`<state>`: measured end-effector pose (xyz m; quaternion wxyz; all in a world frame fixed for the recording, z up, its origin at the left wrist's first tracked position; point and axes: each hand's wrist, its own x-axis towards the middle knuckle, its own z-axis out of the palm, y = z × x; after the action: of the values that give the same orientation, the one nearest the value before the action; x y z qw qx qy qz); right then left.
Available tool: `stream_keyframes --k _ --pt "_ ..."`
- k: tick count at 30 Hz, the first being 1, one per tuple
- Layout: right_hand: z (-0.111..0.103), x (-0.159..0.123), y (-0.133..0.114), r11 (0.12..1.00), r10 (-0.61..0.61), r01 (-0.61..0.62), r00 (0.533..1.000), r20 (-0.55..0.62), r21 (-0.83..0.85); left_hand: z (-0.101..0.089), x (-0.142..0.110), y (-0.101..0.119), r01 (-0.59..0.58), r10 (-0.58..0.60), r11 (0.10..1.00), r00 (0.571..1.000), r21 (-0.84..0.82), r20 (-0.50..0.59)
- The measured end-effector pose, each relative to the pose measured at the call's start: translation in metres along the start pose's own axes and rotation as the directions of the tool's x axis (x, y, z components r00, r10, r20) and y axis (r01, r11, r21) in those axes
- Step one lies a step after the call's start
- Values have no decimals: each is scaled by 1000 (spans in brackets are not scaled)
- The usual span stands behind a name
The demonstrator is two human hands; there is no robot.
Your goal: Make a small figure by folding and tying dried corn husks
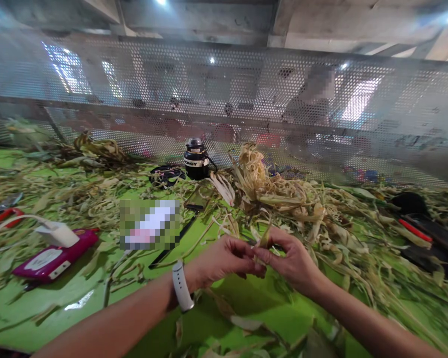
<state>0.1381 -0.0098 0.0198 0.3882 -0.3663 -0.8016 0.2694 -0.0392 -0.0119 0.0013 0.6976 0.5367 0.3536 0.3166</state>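
Note:
Both of my hands meet over the green table (142,318), pinching a thin strip of dried corn husk (262,242). My left hand (233,256), with a white band on its wrist, has its fingers closed at the lower end of the strip. From the other side my right hand (289,256) grips the strip between thumb and fingers. Its upper part sticks up between the hands, while the lower end is hidden by my fingers. Just beyond lies a pale bundle of husk strips (252,169). Loose husk strips (246,323) lie below my hands.
Husk scraps cover much of the table. A magenta power strip (56,256) with a white charger (57,233) sits left, near red-handled scissors (3,219). A black bottle (196,161) stands behind, before a perforated metal screen (224,94). A black object with a red stripe (416,229) lies right.

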Motion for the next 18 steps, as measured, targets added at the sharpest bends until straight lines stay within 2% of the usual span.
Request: stream_keyframes --k 4,8,10,12,13,15,18 --pt "3 -3 -3 998 62 -62 998 -13 18 -1 -2 1 30 -36 996 997 79 74" --pt "6 -4 -5 965 195 -208 976 94 161 3 -6 4 50 -60 995 992 85 113" --pt "4 -4 -5 951 223 -242 968 113 193 6 -6 4 54 -61 997 993 61 103" --pt "1 -4 -4 964 204 -207 978 36 168 6 -5 4 48 -48 999 998 2 48" --pt "-2 -3 -3 980 158 -154 987 -28 125 6 -4 4 39 -38 999 999 -35 4" --pt "-6 -3 -1 1000 -21 18 992 -122 -24 3 -1 5 4 -16 993 995 -121 -100" --pt "-8 -2 2 926 -317 295 946 -61 -237 -1 2 6 -40 -12 958 983 -283 -181"
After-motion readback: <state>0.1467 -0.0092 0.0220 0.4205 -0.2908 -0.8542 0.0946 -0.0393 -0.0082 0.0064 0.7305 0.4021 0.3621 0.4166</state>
